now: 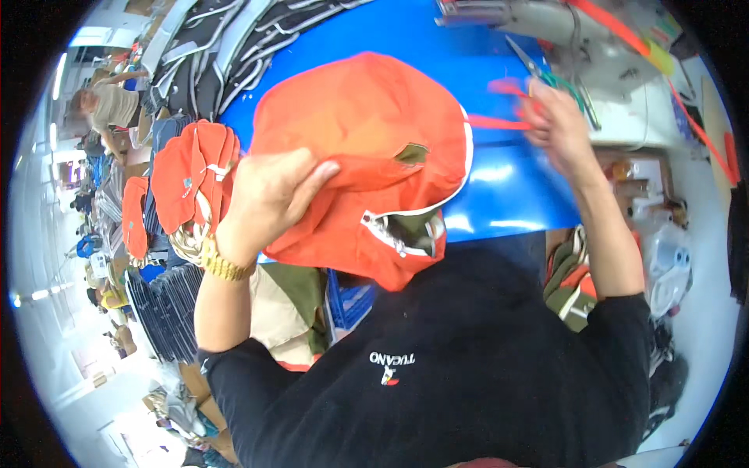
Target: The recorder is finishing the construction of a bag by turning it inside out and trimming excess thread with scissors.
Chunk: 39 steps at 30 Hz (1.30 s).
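An orange fabric bag (343, 117) with white zipper trim lies over the blue worktop in front of me. Its zipper opening (406, 234) gapes toward my body and shows an olive lining; a smaller slit sits higher up. My left hand (273, 195), with a gold watch on the wrist, is closed on the cloth at the bag's left side, its fingertips partly hidden. Out to the right, my right hand (558, 125) is closed and slightly smeared by motion. It grips a narrow orange strip (499, 123) that stretches from the bag's right edge.
Green-handled scissors (573, 90) lie just beyond my right hand, by a sewing machine (538, 23). Black pieces with pale edging (211, 62) are heaped at the far left. Orange pieces (187, 171) are stacked beside my left arm. A person (113, 105) stands in the left background.
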Each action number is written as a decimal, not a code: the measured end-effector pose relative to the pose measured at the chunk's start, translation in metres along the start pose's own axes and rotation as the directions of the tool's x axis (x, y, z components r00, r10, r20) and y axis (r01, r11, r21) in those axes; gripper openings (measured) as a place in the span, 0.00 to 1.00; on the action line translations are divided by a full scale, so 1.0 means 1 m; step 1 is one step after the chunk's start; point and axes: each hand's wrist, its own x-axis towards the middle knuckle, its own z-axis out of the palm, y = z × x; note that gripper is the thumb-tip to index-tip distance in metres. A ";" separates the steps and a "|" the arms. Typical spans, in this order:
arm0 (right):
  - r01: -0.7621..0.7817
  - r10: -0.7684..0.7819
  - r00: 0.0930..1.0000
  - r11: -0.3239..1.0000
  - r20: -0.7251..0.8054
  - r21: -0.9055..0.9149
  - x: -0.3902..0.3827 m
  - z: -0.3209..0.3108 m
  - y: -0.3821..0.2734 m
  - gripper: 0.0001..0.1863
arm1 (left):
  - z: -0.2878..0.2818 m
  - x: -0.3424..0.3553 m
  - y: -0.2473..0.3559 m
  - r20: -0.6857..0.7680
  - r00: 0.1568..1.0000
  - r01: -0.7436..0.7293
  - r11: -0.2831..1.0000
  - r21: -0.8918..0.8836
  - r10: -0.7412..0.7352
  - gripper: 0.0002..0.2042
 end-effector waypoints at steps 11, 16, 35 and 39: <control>0.016 -0.213 0.947 0.779 -0.240 -0.627 -0.037 -0.109 -0.038 0.19 | -0.014 -0.069 -0.031 -0.346 0.892 0.277 0.956 -0.091 -0.291 0.04; 0.390 -0.661 0.749 0.379 0.050 -0.839 -0.008 -0.064 -0.052 0.29 | -0.017 -0.050 -0.037 -0.377 0.885 0.248 0.962 -0.117 -0.274 0.02; 0.896 -0.434 0.440 0.276 0.786 -0.349 0.042 0.194 0.038 0.08 | 0.032 -0.047 0.081 -0.410 0.875 0.313 0.947 0.076 -0.257 0.35; 0.785 -0.379 0.615 0.380 0.691 -0.490 0.047 0.167 0.022 0.09 | 0.056 -0.060 0.068 -0.340 0.883 0.382 0.916 0.121 -0.324 0.24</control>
